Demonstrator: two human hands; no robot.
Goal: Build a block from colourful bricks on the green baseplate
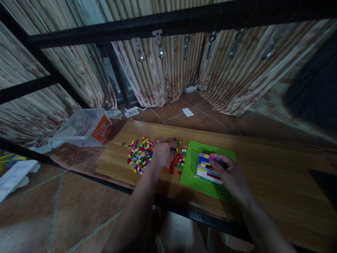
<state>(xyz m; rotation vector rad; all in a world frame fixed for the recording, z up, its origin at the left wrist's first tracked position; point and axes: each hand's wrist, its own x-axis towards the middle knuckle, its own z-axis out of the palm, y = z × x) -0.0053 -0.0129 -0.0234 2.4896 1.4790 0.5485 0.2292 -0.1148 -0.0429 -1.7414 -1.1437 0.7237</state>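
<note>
Loose toy building bricks [142, 156] of many colours lie in a heap on the wooden board. My left hand [163, 154] is over the right side of this heap, its fingers curled down among the bricks; what they hold, if anything, I cannot make out. A green studded baseplate [191, 168] lies to the right of the heap. On it sits a low block of stacked bricks [204, 173] in white, yellow, blue and red rows. My right hand [229, 170] reaches over its right side, thumb and fingers closed on a small pink brick [212, 158] at its far edge.
A clear plastic bin [84, 128] with an orange label stands left of the board. A red brick piece [172, 167] lies between heap and baseplate. White paper [187, 112] lies on the tiled floor behind; curtains [168, 73] and a dark metal bar with hooks rise beyond.
</note>
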